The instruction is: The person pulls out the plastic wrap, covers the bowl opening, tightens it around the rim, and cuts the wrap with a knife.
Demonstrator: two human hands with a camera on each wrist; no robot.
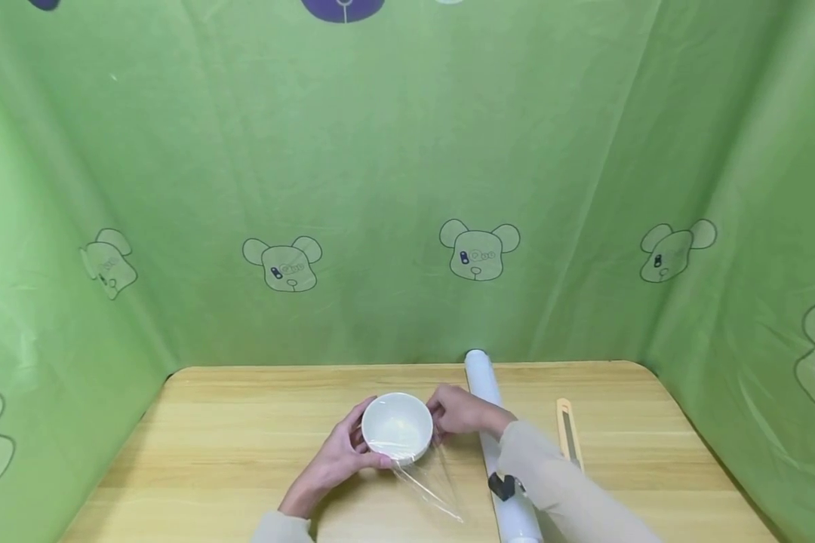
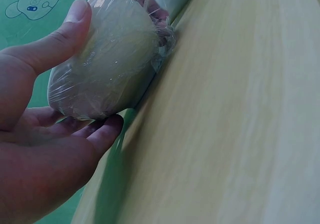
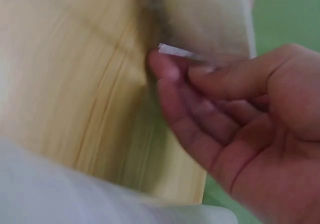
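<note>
A small white bowl [image 1: 397, 427] stands on the wooden table [image 1: 217, 445], wrapped in clear cling film [image 2: 107, 58]. A loose tail of film [image 1: 429, 483] trails toward the table's front edge. My left hand [image 1: 342, 456] cups the bowl's left side, thumb on the film and fingers under its wall. My right hand [image 1: 463, 411] is at the bowl's right side, fingers curled and pinching an edge of film [image 3: 175, 51] against the bowl [image 3: 210, 18]. The right wrist view is blurred.
A white roll of cling film [image 1: 490, 422] lies lengthwise just right of the bowl, under my right forearm. A yellow box cutter [image 1: 568, 431] lies further right. Green printed cloth [image 1: 407, 188] walls the table on three sides.
</note>
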